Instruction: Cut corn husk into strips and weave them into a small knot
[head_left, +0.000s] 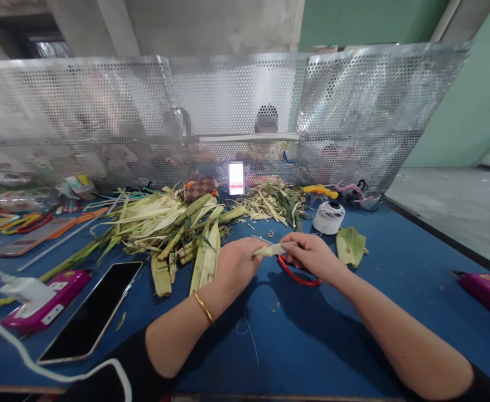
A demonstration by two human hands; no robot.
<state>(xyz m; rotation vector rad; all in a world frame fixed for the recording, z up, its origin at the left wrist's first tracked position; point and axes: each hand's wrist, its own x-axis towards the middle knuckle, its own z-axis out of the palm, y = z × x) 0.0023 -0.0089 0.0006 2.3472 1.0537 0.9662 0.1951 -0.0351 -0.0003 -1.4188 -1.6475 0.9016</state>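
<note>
Red handle near pale strip in pinch of left fingers and right fingers

Dark-screened phone lies flat, left of the left hand; just past it, magenta power strip holds a white plug. Checkered pouch and lit screen sit beyond the left hand, metal mesh behind. Yellow-handled tool lies beyond the right hand; second magenta strip, well right.

1 head camera looks forward and down, close over the table, toward a mesh screen; beyond seems blurred.
</note>
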